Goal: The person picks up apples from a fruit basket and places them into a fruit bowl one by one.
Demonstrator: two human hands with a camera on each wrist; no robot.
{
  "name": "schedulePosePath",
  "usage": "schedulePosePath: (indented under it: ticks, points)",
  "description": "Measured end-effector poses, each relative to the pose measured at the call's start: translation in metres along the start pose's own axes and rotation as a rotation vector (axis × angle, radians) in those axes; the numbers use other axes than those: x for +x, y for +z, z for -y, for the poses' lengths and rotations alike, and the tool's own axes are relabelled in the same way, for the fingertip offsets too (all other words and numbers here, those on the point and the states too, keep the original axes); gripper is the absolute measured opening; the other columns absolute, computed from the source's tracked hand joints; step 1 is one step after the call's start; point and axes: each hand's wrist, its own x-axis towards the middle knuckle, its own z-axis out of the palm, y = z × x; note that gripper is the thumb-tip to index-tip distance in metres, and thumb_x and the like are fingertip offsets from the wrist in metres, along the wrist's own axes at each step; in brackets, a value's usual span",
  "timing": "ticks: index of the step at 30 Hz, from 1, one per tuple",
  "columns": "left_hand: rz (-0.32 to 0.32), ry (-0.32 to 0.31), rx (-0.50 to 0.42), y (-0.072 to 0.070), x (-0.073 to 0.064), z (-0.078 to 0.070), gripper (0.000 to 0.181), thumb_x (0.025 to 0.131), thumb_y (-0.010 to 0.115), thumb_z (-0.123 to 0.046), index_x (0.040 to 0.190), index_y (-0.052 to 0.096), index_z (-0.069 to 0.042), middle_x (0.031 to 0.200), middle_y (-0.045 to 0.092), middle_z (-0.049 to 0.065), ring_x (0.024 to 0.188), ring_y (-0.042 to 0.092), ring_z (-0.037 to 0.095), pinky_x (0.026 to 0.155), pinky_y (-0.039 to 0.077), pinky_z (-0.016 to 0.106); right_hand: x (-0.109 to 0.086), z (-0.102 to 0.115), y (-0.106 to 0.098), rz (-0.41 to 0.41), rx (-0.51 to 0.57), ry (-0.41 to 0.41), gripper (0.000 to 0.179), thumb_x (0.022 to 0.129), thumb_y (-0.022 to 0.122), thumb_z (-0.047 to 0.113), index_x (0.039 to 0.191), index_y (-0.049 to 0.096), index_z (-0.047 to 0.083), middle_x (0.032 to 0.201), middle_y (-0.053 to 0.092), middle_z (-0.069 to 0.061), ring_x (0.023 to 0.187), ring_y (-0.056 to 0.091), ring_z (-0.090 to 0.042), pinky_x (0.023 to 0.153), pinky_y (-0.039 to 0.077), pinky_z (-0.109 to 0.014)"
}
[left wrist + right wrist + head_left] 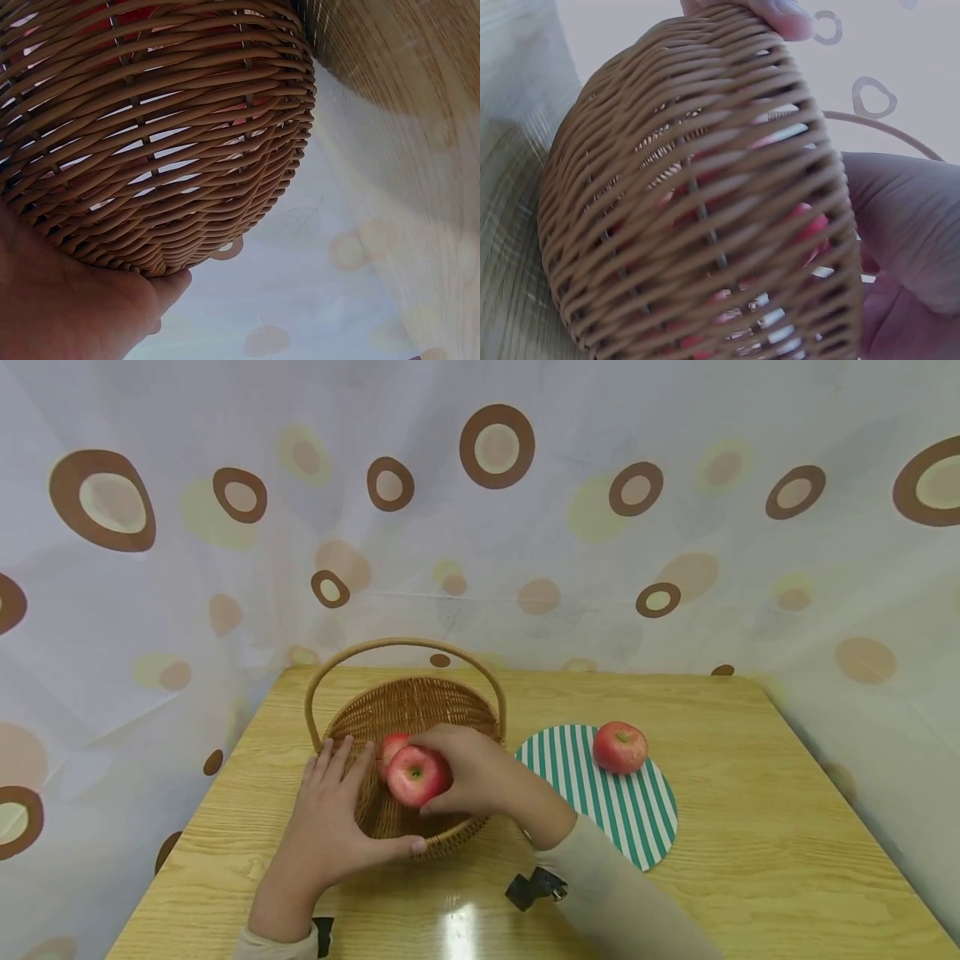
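Observation:
My right hand (pixel 472 772) grips a red apple (pixel 415 775) between thumb and fingers, over the mouth of a brown wicker basket (pixel 450 841). Another red apple (pixel 392 745) is inside the basket, partly covered by the held one. My left hand (pixel 322 827) rests against the basket's near left rim, fingers spread and fairly straight, thumb stretched along the front rim. In the left wrist view that hand (pixel 82 307) lies against the woven wall. Red shows through the weave (pixel 705 202) in the right wrist view, where the right hand (pixel 915 232) reaches over the rim.
A round green-and-white striped placemat (pixel 633 814) lies right of the basket, with one more red apple (pixel 620 747) on it. The basket's tall arched handle (pixel 405 642) stands upright behind the hands. Patterned curtain (pixel 555 552) surrounds the wooden table (pixel 750 827).

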Motion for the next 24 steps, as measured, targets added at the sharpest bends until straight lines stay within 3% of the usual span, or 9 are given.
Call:
schedulePosePath:
  ticks: [8,13,19,24]
  points:
    - [-0.013,0.007,-0.002,-0.002,0.000,-0.002,0.138,0.064,0.078,-0.090,0.164,0.038,-0.005,0.172,0.028,0.029,0.162,0.013,0.052,0.129,0.016,0.072,-0.016,-0.008,-0.011,-0.134,0.068,-0.016,0.081,0.077,0.098,0.030,0.147,0.062,0.011,0.142,0.068,-0.002,0.133,0.063,-0.019,0.108,0.057,-0.039]
    - [-0.007,-0.003,-0.007,-0.001,0.000,-0.002,0.138,0.064,0.078,-0.089,0.165,0.037,-0.005,0.172,0.027,0.029,0.162,0.013,0.052,0.128,0.015,0.073,-0.026,-0.011,-0.018,-0.179,0.096,-0.047,0.081,0.078,0.098,0.030,0.146,0.062,0.007,0.141,0.068,-0.003,0.125,0.067,-0.018,0.104,0.060,-0.036]
    - [-0.009,-0.001,-0.008,-0.001,0.000,-0.001,0.137,0.064,0.079,-0.089,0.164,0.038,-0.005,0.172,0.027,0.029,0.162,0.014,0.053,0.128,0.016,0.073,-0.039,-0.016,-0.026,-0.228,0.168,-0.028,0.080,0.077,0.098,0.028,0.145,0.063,0.009,0.133,0.070,0.000,0.114,0.070,-0.014,0.098,0.062,-0.034]
    - [-0.012,0.005,-0.008,0.000,0.000,-0.001,0.137,0.064,0.079,-0.089,0.165,0.037,-0.006,0.171,0.028,0.029,0.162,0.014,0.053,0.128,0.015,0.073,-0.049,-0.025,-0.033,-0.294,0.198,-0.053,0.078,0.075,0.099,0.026,0.144,0.064,0.010,0.133,0.072,-0.001,0.115,0.071,-0.016,0.098,0.062,-0.037]
